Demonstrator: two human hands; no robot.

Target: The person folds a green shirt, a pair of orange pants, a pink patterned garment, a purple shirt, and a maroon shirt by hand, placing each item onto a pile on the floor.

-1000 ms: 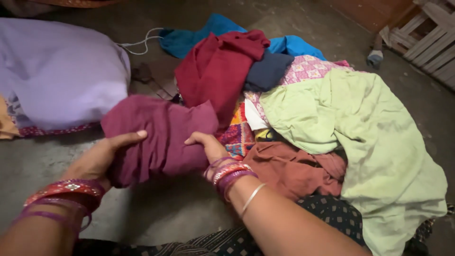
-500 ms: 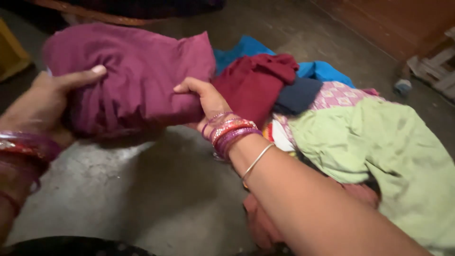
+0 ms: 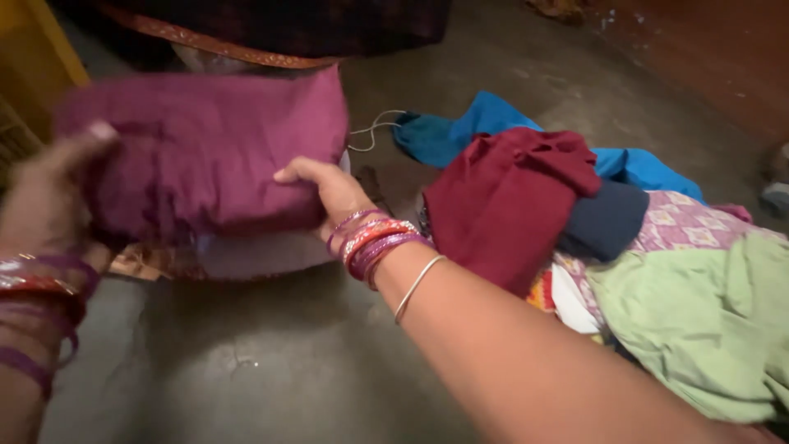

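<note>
Both my hands hold a folded maroon-purple cloth [image 3: 205, 148] up over the floor at the upper left. My left hand [image 3: 49, 193] grips its left end, thumb on top. My right hand [image 3: 325, 193] grips its lower right edge. Both wrists carry red and purple bangles. Under the cloth a pale lilac fabric [image 3: 246, 255] shows. To the right lies a heap of clothes: a dark red garment [image 3: 509, 201], a blue one [image 3: 501, 119], a navy piece [image 3: 604, 218], a pink patterned cloth [image 3: 690, 222] and a light green sheet [image 3: 707, 321].
The floor [image 3: 271, 362] is bare grey concrete. A white cord [image 3: 374, 127] lies by the blue garment. A dark fabric with an orange border [image 3: 271, 33] hangs at the top. A yellow object [image 3: 33, 57] stands at the far left, and a reddish-brown wall [image 3: 707, 57] is at the upper right.
My hands have lifted the folded maroon-purple cloth off the floor and carried it left, away from the heap and over the lilac fabric. The view has turned left.
</note>
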